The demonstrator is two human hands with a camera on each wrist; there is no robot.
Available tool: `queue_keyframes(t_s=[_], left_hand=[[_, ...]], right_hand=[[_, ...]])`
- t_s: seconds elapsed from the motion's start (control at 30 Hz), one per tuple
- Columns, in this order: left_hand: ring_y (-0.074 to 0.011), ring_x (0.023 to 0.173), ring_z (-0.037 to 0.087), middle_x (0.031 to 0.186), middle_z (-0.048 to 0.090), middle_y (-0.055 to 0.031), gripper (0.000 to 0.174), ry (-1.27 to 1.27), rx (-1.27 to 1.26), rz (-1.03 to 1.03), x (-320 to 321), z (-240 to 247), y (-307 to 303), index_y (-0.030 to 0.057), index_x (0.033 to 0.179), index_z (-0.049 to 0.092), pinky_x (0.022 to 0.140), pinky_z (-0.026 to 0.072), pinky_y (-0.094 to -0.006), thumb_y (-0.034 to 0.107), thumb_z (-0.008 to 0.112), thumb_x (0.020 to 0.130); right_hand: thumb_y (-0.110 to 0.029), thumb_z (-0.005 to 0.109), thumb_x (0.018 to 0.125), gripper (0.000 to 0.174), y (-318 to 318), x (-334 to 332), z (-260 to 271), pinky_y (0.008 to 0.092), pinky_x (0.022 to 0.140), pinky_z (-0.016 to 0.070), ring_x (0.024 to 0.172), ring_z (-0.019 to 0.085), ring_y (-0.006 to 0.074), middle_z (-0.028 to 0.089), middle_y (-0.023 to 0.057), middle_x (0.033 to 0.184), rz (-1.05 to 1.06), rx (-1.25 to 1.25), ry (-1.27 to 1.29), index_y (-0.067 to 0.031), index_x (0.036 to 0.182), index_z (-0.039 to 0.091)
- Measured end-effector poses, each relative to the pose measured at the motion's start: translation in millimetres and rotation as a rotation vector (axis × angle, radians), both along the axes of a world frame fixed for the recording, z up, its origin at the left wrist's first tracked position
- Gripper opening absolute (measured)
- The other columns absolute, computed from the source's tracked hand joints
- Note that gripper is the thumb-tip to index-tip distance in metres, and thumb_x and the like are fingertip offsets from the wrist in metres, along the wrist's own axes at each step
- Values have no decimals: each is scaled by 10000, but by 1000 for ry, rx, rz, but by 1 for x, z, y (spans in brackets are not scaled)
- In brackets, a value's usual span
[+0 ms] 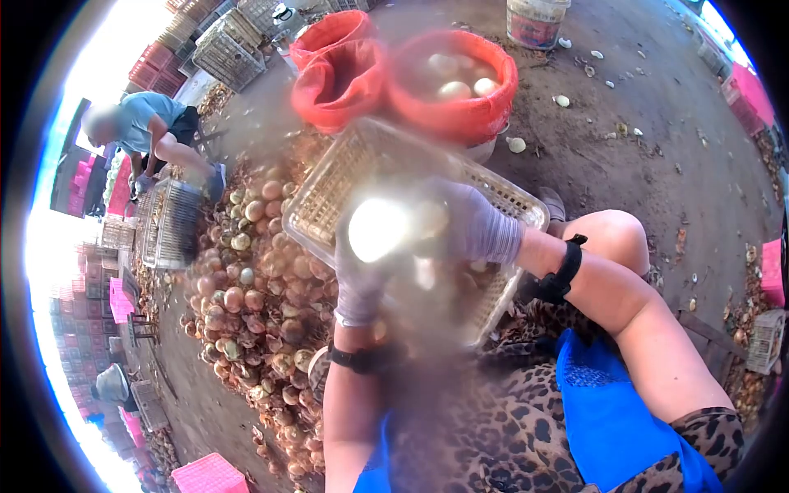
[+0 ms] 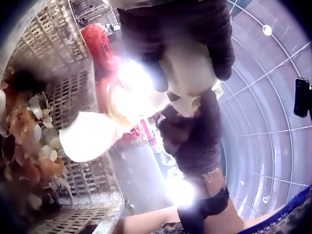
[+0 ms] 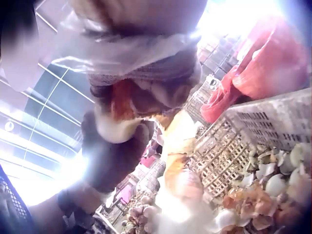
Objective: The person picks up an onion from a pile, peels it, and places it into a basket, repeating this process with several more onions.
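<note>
Both hands wear gloves and meet over a plastic crate [image 1: 316, 193], where blur and glare hide part of the work. My left hand [image 2: 175, 34] grips a pale, partly peeled onion [image 2: 187, 73], its fingers bent round the sides. Close against that onion, my right hand [image 2: 192, 134] has curled fingers. In the right wrist view, the right hand [image 3: 146, 87] pinches brownish onion skin [image 3: 122, 100], and the onion lies between the two hands. A loose strip of onion peel [image 3: 178, 170] hangs below them. The crate holds peel scraps [image 2: 36, 141] and some pale onions.
A large heap of unpeeled onions [image 1: 263, 296] covers the ground at left. Red-lined buckets [image 1: 501, 78] stand beyond the crate, one holding peeled onions. Another person [image 1: 156, 123] bends over a crate [image 1: 168, 226] at far left. A white bucket [image 1: 538, 23] stands at the back.
</note>
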State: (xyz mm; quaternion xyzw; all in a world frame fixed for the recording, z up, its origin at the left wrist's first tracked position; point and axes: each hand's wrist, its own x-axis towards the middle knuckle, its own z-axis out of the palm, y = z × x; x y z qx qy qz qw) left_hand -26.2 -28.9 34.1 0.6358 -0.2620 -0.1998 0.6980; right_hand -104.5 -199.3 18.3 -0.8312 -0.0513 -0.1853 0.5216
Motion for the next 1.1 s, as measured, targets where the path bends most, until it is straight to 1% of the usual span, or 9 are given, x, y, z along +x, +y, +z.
queue_keyframes(t_s=[0.07,0.1,0.17,0.3,0.5,0.73,0.83,0.93,1.1], left_hand=[[-254,1014,556,1145,528,-139,924,66,-23,186,2,-16,2,-1,1290,374,847,507,-360,391,812,576],[-214,1052,526,1178,513,-119,714,116,-212,133,3,-14,2,19,1287,401,885,477,-336,142,751,676],[-223,1056,523,1185,505,-119,727,150,-316,78,15,-20,11,23,1295,391,888,478,-337,161,757,683],[-232,1061,529,1197,501,-122,774,120,-289,130,22,-9,17,31,1305,378,900,482,-355,153,789,660],[-242,1080,533,1206,510,-115,915,-234,-103,197,16,-7,17,82,1334,337,902,494,-368,67,828,561],[-258,1063,554,1185,530,-126,973,-584,4,266,25,-20,17,91,1310,345,901,502,-376,159,880,500],[-254,1091,522,1219,468,-116,1091,-617,99,300,26,-22,16,51,1325,295,913,482,-394,406,885,479],[-246,1065,545,1193,517,-114,1005,-669,110,324,25,-20,15,96,1312,344,889,508,-369,162,896,475],[-253,1104,481,1212,470,-117,851,142,-148,162,-17,5,-5,46,1342,330,954,444,-379,272,737,629]], right_hand=[[-190,787,618,473,5,0,-5,346,731,492,797,616,272,626,130,865,-47,-34,-46,-38,1001,554],[-201,791,612,472,4,-1,-9,349,737,491,802,614,279,625,136,867,-29,-65,-60,-39,989,558],[-262,753,669,438,-4,-7,-11,361,771,487,844,607,309,623,163,897,47,-26,163,-51,1012,581],[-220,679,786,419,-11,-9,10,256,699,490,791,593,107,633,48,900,11,62,318,-77,1165,573],[-240,573,797,239,6,-16,13,393,747,494,821,629,322,656,134,927,100,-187,233,-85,965,643],[-254,582,783,201,8,-14,4,396,736,489,819,626,321,655,145,869,110,-111,287,-101,892,654],[-254,587,779,198,9,-14,12,398,736,488,817,624,325,655,142,872,94,-162,343,-102,886,656],[-234,586,772,183,9,-12,15,401,728,487,806,625,330,656,142,857,97,-250,437,-104,878,659],[-177,601,737,148,9,1,12,410,694,493,763,634,340,657,153,801,182,-541,509,-88,837,663]])
